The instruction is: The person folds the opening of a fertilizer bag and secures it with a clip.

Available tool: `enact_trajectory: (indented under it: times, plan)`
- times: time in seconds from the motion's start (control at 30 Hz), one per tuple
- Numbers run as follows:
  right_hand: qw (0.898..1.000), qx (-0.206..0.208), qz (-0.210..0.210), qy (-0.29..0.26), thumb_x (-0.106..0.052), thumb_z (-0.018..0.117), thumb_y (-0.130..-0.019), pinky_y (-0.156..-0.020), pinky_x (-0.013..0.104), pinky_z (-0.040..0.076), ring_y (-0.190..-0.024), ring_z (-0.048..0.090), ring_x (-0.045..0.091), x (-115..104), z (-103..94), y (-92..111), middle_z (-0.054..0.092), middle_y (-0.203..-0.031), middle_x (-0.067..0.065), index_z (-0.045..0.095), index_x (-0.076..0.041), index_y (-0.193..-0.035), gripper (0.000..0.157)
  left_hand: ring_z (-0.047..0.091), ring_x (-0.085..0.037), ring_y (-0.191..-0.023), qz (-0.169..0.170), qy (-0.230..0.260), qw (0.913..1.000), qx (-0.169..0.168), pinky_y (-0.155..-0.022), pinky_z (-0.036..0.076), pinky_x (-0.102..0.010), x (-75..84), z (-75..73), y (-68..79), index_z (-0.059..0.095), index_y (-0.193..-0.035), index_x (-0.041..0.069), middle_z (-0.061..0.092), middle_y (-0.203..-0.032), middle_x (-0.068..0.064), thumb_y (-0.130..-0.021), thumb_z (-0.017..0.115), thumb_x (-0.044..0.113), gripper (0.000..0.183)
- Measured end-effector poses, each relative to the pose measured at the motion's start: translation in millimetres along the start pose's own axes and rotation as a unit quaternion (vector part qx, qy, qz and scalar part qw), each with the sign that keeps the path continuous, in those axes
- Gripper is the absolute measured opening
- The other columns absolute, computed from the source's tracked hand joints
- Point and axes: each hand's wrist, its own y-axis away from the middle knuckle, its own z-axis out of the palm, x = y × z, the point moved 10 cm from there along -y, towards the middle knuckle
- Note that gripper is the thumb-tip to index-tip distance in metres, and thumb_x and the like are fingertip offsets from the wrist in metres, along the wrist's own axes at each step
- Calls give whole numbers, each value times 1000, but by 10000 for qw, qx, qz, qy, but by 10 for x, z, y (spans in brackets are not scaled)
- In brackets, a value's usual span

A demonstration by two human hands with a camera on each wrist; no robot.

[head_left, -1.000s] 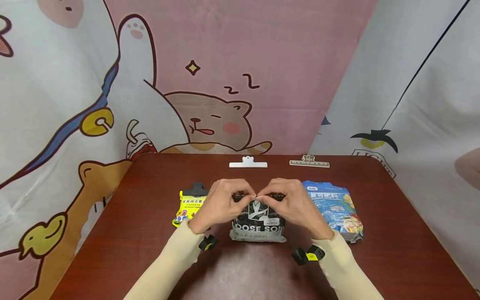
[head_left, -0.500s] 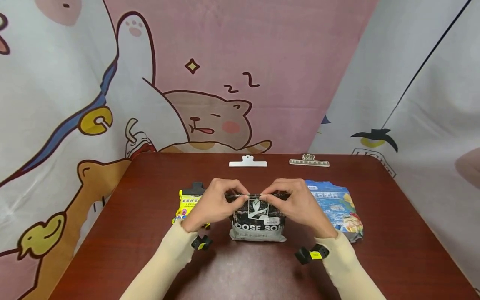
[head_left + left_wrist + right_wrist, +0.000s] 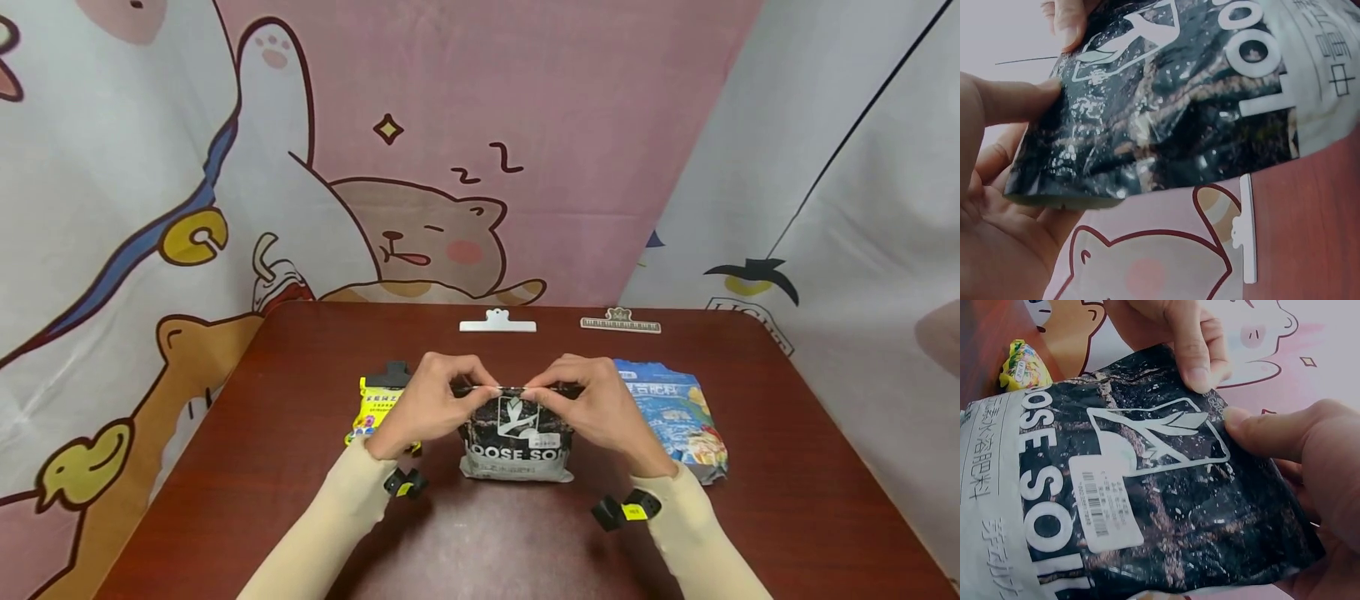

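A black bag with a pale bottom, printed "LOOSE SOIL" (image 3: 516, 442), stands on the table in the head view. My left hand (image 3: 441, 402) pinches its top edge left of the middle, thumb on the near face and fingers behind. On the other side of the middle, my right hand (image 3: 588, 403) pinches the same edge, with a small gap between the two hands' fingertips. The right wrist view shows a white barcode label (image 3: 1107, 506) on the bag's front. The top edge looks drawn straight; whether it is unsealed I cannot tell.
Left of the bag lies a yellow packet (image 3: 372, 404) with a black clip (image 3: 387, 377) on its top. A blue bag (image 3: 675, 417) lies to the right, partly behind my right hand. A white clip (image 3: 498, 322) and a metallic clip (image 3: 620, 322) lie near the table's (image 3: 247, 467) far edge.
One second ago both hands' fingertips met at the middle of the top edge. They have since slid apart along it, left and right. Over the last half second they have hardly moved.
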Motion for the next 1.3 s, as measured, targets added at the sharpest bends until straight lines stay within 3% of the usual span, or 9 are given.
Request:
enact_trajectory:
  times: [0.2,0.4,0.63,0.73,0.83,0.97,1.2,1.3]
  plan:
    - [9996,-37,288,6,-24,83,-87,-59,25,50,-69,60,7,116,-60,41,73,-85,-12,82,-30,-95,10,68,-7,-66,-248,379,9990,29,-62,54,-24,-106,-37,27,76,-85,25,75,-80,10,-91,80,23,7]
    - [9997,21,229,91,-23,82,-88,-60,25,50,-70,61,7,133,-95,46,73,-86,-12,81,-30,-95,9,72,-10,-71,-303,613,9977,31,-64,55,-25,-145,-90,61,78,-88,19,76,-83,7,-90,80,20,4]
    - [9988,371,83,315,-18,82,-87,-58,23,45,-67,58,6,100,-118,31,72,-82,-13,81,-27,-88,10,50,-6,-52,-165,536,9981,239,-49,38,-22,-123,-107,72,79,-84,18,78,-81,4,-90,81,20,7]
    - [9989,326,112,318,-17,82,-87,-56,24,45,-64,57,9,97,-110,28,72,-81,-12,81,-27,-87,10,41,-7,-47,-124,487,9983,284,-46,34,-21,-106,-113,81,79,-83,17,78,-81,6,-90,80,21,9]
    - [9992,120,307,224,-20,82,-87,-56,26,47,-64,58,12,120,-88,36,73,-83,-13,81,-29,-89,9,54,-9,-49,-186,543,9977,351,-48,39,-22,-119,-133,92,78,-80,18,79,-82,8,-89,82,21,10]
    - [9979,-137,622,155,-26,81,-89,-58,27,49,-67,61,13,174,-71,61,74,-87,-13,80,-30,-93,6,74,-14,-71,-328,803,9955,395,-58,53,-27,-170,-148,109,75,-78,20,80,-85,7,-86,84,23,13]
    - [9959,-110,892,107,-29,81,-89,-51,26,42,-54,49,8,269,-150,111,76,-88,-11,80,-30,-95,6,77,-15,-79,-499,1180,9915,213,-69,60,-30,-264,-161,156,75,-85,20,80,-91,2,-87,83,20,9]
    - [9960,-59,889,112,-29,80,-90,-51,26,43,-55,50,7,299,-183,123,77,-88,-10,80,-30,-94,5,77,-18,-81,-507,1361,9893,118,-71,61,-31,-294,-167,176,75,-88,18,79,-94,-2,-88,82,14,7]
